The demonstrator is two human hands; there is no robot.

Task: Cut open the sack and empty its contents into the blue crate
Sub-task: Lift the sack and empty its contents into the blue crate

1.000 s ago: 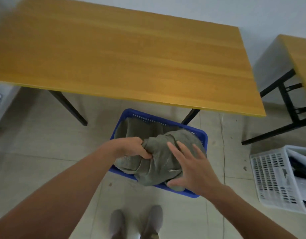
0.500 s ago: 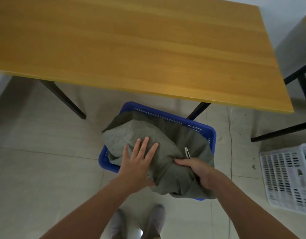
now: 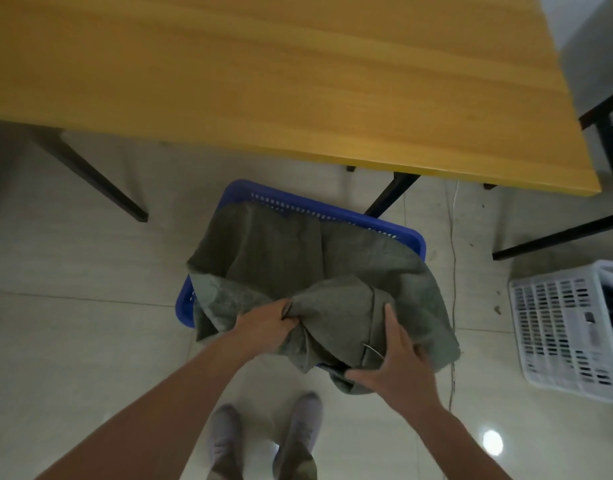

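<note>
A grey-green fabric sack [image 3: 284, 258] lies draped over the blue crate [image 3: 384, 230] on the floor, covering most of it and hiding the inside. My left hand [image 3: 263, 327] is clenched on a fold of the sack near its front middle. My right hand [image 3: 398, 362] grips the sack's bunched near-right corner, thumb on top, fingers under the cloth. A thin metal sliver [image 3: 372, 349] shows by the right hand; what it is cannot be told.
The yellow wooden table [image 3: 263, 81] with black legs [image 3: 101, 181] stands just beyond the crate. A white slotted basket [image 3: 561, 327] sits on the tiled floor at right. My shoes [image 3: 263, 441] are right in front of the crate. A thin cord [image 3: 454, 271] runs along the floor.
My left hand went from flat on the sack to clenched on a fold. My right hand shifted to the near-right corner. The sack now spreads wider over the crate.
</note>
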